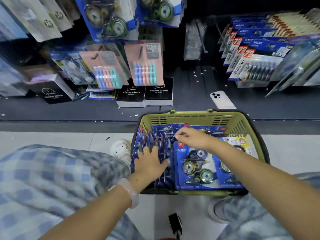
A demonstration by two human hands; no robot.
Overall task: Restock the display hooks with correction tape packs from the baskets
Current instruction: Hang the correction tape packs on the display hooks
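A green basket (190, 116) sits on the floor in front of me, full of blue correction tape packs. Several packs (159, 141) stand upright on edge in its left half; one pack (195, 168) lies flat, face up, in the middle. My left hand (150, 161) lies spread against the upright packs, fingers between them. My right hand (192, 137) reaches in from the right and pinches the top edge of an upright pack. More correction tape packs (110, 19) hang on display hooks at the top.
Pink packs (145, 64) hang above black alarm clock boxes (143, 95) on the low dark shelf. A white phone (222, 99) lies on the shelf behind the basket. Blue value packs (256, 63) lean at the right. My knees flank the basket.
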